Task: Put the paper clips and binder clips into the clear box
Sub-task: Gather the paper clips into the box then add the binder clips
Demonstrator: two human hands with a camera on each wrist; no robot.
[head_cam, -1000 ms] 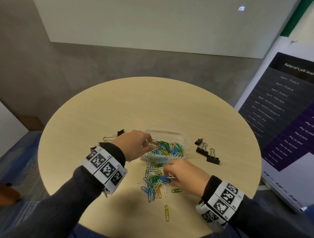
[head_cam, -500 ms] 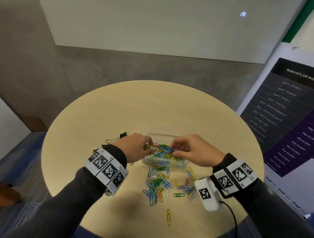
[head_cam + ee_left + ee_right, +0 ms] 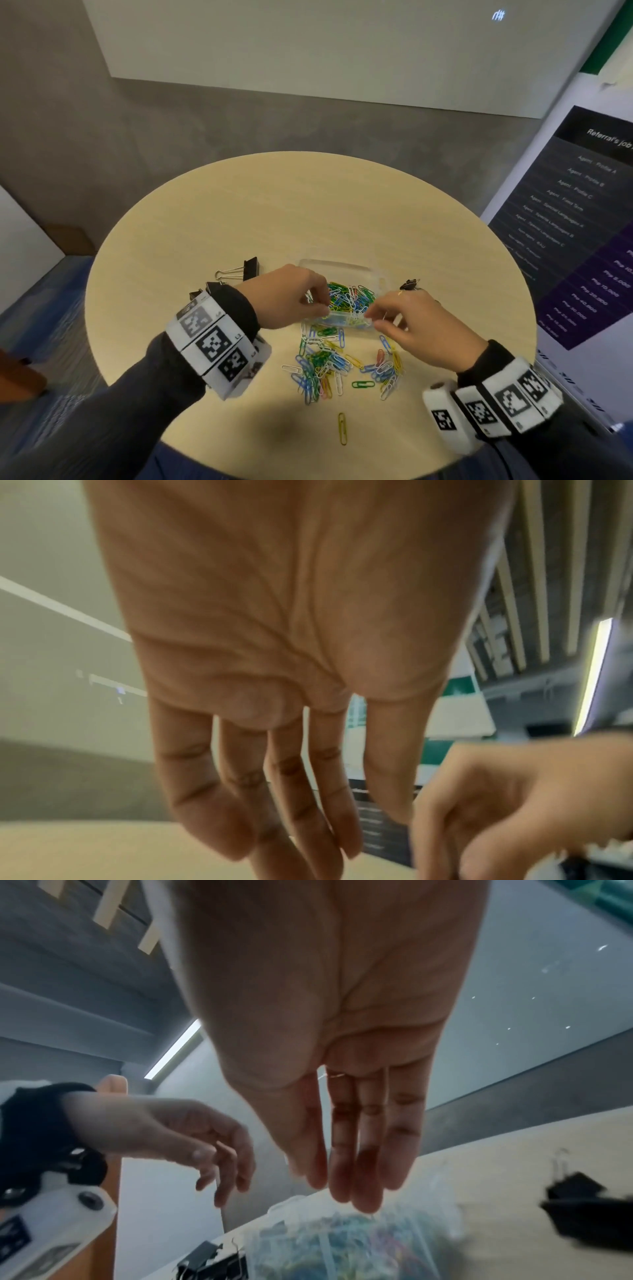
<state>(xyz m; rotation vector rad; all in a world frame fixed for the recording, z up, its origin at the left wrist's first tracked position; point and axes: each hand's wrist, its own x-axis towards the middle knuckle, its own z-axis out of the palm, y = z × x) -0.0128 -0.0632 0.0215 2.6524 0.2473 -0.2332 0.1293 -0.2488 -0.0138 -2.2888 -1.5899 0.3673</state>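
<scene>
On the round tabletop (image 3: 212,219) the clear box (image 3: 342,270), light and easily slid, is seen part-filled. Black binder clips (image 3: 250,269), stiff and best pinched by the body, lie beside it. Loose paper clips (image 3: 329,363), slippery, tangling, lie nearer. Left hand (image 3: 291,298) and right hand (image 3: 421,325) are held relaxed at the box's near rim; nothing is seen gripped.

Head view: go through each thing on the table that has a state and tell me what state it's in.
Clear box: lid off, partly filled with paper clips.
Loose paper clips: scattered on the table, outside the box.
Binder clips: on the table, not boxed.
Left hand: open, above the box.
Right hand: open, above the box.
</scene>
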